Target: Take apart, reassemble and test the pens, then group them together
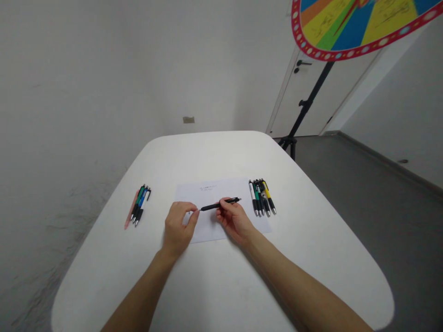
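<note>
My right hand (233, 219) holds a black pen (216, 206) almost level above a white sheet of paper (207, 233), its point facing left. My left hand (180, 226) is closed in a pinch right at the pen's point; whatever lies between thumb and forefinger is too small to make out. A few dark handwritten marks show near the top of the sheet. To the right of the paper lies a row of several pens (262, 198) with white, green, black and yellow barrels. At the left, a pink pen (131, 210) rests beside a green pen (137, 203) and a blue one (142, 205).
Everything lies on a white table (221, 290) with rounded corners, its far edge close to a wall. Beyond its right side, a colourful prize wheel (356, 27) stands on a black tripod (304, 108) before a white door (321, 101).
</note>
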{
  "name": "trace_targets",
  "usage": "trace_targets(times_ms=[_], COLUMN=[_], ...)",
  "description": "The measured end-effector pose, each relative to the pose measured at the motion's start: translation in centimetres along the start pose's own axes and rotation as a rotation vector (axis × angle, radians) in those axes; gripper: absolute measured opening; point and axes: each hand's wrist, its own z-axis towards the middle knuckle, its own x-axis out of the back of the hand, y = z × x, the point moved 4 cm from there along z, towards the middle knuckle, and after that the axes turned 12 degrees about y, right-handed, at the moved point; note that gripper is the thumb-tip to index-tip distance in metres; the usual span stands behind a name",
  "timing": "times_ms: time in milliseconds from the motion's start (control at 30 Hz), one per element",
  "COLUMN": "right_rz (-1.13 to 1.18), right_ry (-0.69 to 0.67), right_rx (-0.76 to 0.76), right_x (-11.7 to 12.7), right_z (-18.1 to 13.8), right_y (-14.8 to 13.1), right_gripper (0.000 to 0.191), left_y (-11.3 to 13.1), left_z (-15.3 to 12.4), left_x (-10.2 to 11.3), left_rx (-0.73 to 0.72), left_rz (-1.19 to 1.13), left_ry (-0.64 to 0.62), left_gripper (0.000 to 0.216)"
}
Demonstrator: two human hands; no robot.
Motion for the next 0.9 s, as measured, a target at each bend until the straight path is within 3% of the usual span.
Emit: trace_targets(times_ms=[633,767,900], right_rz=[-0.028,-0.003,0.014], right_ry=[-0.001,0.015,0.04], right_rx=[-0.01,-0.016,-0.018], right_x=[0.1,0.2,0.3], right_z=[0.1,0.2,0.3], right_y=[0.3,0.1,0.0], right_gripper=[0.037,0.036,0.037], left_y=[-0.3,-1.2,-2.5], left_z=[-0.2,-0.4,-0.6], left_x=[-0.2,-0.1,-0.5], left_rx=[-0.022,-0.003,0.029], left_rz=[0.034,0.199,0.484], left_ry=[0.032,-0.006,-0.138], left_gripper=[0.014,0.031,0.023])
